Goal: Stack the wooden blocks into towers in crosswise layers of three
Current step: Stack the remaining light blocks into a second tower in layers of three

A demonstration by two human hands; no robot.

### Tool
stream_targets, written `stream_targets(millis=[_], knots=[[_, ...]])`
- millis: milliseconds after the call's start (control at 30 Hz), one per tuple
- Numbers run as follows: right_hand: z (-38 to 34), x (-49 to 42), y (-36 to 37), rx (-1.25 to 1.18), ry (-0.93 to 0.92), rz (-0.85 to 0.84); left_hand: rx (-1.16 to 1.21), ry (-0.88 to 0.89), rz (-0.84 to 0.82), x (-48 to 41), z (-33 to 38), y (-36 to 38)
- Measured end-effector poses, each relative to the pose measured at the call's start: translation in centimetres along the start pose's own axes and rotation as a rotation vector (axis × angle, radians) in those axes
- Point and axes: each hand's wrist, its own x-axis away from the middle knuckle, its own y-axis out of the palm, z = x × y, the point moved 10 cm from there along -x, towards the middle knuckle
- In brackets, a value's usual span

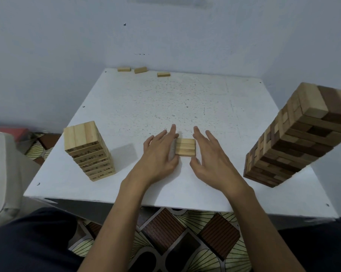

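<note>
The person shows as two arms and a lap. The left hand (157, 156) and the right hand (212, 160) are bare, with long, slim fingers and knuckles that stand out on the backs. The left forearm (114, 216) and the right forearm (263, 222) are uncovered along all their length in view, lean and narrowing toward the wrists. The legs are clothed in dark fabric, navy or black, plain and matte, with soft folds: the left leg (28, 242) fills the lower left corner, the right leg (326, 252) the lower right
</note>
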Motion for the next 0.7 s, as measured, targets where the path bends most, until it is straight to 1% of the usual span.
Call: stream_targets(millis=[100, 300, 500, 600, 700], knots=[[0.2, -0.2, 0.3, 0.018, 0.003, 0.002, 0.004, -0.004, -0.010, -0.1, -0.1, 0.0], [0.4, -0.5, 0.3, 0.029, -0.021, 0.044, 0.006, -0.010, 0.031, -0.4, -0.3, -0.1], [-0.5, -0.4, -0.4, 0.034, -0.089, 0.105, 0.007, 0.020, 0.047, 0.0, 0.6, -1.0], [-1.3, -0.1, -1.5, -0.007, -0.121, 0.126, -0.015, 0.049, 0.076, 0.5, 1.7, -2.4], [-2.5, 0.0, -3.2, -0.060, -0.158, 0.178, -0.047, 0.063, 0.154, 1.0, 3.2, -4.8]])
